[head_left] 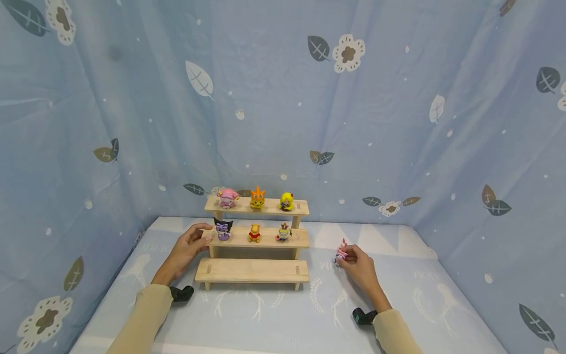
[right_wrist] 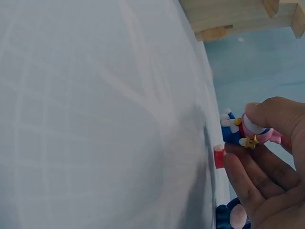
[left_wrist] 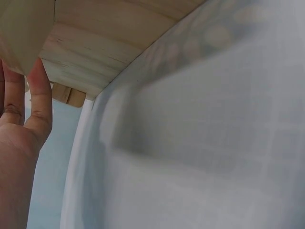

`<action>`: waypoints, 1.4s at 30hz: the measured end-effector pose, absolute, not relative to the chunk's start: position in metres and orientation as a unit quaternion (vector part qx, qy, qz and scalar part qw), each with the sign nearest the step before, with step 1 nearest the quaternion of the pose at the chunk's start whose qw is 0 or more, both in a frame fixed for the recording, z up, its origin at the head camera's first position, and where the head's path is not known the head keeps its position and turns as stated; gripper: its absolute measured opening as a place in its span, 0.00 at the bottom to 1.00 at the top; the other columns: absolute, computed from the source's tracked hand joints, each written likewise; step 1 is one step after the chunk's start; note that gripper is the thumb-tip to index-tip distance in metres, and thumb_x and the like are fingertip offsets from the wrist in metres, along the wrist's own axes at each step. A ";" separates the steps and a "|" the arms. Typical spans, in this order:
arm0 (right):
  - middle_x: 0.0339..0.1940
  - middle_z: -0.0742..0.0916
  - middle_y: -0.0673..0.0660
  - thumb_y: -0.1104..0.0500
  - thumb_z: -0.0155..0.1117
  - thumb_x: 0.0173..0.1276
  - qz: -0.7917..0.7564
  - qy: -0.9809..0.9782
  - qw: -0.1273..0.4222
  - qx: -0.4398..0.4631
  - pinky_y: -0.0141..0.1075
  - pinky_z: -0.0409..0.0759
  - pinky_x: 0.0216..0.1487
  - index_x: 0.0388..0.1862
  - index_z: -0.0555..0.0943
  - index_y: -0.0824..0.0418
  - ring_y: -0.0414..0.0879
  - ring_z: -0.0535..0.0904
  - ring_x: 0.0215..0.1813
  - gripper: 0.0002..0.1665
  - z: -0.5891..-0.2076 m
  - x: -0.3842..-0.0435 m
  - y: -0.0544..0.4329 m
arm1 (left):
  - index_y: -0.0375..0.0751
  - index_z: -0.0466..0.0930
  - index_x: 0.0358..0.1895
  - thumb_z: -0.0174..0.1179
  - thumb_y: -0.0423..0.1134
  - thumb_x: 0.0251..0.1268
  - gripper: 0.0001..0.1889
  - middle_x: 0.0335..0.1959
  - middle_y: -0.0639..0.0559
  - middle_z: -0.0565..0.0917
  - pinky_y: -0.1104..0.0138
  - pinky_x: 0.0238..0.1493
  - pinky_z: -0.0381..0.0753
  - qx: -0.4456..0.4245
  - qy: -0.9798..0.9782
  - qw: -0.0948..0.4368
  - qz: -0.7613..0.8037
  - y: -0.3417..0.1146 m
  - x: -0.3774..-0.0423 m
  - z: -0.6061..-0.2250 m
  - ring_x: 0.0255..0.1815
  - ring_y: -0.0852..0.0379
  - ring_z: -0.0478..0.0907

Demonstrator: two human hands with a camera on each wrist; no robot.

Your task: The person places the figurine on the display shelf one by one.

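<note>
My right hand (head_left: 360, 268) pinches a small figurine (right_wrist: 233, 129) with pink ears, blue clothing and a gold star, just above the table right of the stand. At the left end of the wooden three-step stand's (head_left: 252, 270) middle shelf, my left hand (head_left: 187, 248) grips the board between thumb and fingers; the left wrist view shows its fingers (left_wrist: 40, 102) against the wood. On that shelf stand a black-and-purple figurine (head_left: 223, 230), a bear in red (head_left: 254, 233) and a crowned figurine (head_left: 283, 232). The top shelf bears a pink figurine (head_left: 227, 198), an orange spiky one (head_left: 257, 199) and a yellow-haired one (head_left: 286, 202).
The stand's lowest shelf is bare wood. In the right wrist view a small red piece (right_wrist: 218, 157) and a dark blue figure (right_wrist: 231, 215) show beyond the right hand. A patterned blue curtain (head_left: 274, 98) surrounds the cloth-covered table (head_left: 274, 319).
</note>
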State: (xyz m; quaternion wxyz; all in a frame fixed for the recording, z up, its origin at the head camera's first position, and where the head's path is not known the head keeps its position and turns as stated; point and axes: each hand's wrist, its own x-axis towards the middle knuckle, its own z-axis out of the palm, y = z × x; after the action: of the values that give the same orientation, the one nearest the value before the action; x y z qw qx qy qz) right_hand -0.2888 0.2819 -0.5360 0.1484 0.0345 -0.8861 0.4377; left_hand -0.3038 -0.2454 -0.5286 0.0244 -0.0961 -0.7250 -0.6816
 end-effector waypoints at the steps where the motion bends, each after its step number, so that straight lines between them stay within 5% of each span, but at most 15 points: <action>1: 0.42 0.88 0.57 0.63 0.80 0.61 0.439 -0.885 0.152 0.037 0.27 0.84 0.44 0.48 0.84 0.62 0.48 0.85 0.44 0.18 -0.535 -0.288 0.282 | 0.44 0.69 0.70 0.65 0.49 0.74 0.28 0.53 0.43 0.75 0.41 0.60 0.77 -0.096 -0.725 0.025 -0.682 -0.245 -0.304 -0.529 0.51 0.51 0.78; 16: 0.49 0.88 0.59 0.61 0.78 0.65 0.497 -0.848 0.171 0.072 0.27 0.84 0.46 0.54 0.82 0.61 0.51 0.86 0.48 0.21 -0.520 -0.279 0.274 | 0.44 0.69 0.70 0.64 0.49 0.74 0.27 0.53 0.43 0.75 0.40 0.60 0.77 -0.103 -0.721 0.023 -0.685 -0.246 -0.303 -0.529 0.52 0.51 0.77; 42: 0.43 0.86 0.50 0.61 0.77 0.65 0.503 -0.836 0.166 0.145 0.35 0.86 0.46 0.51 0.82 0.55 0.44 0.85 0.43 0.17 -0.513 -0.264 0.227 | 0.45 0.69 0.70 0.65 0.50 0.74 0.28 0.56 0.43 0.74 0.42 0.61 0.77 -0.090 -0.720 0.022 -0.687 -0.245 -0.304 -0.531 0.53 0.51 0.77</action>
State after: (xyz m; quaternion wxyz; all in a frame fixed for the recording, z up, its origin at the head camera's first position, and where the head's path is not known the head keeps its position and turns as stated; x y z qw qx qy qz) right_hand -0.2645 0.2272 -0.5127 0.1661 0.1445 -0.8358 0.5029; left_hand -0.3045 -0.2445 -0.5310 0.0225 -0.0902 -0.7205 -0.6872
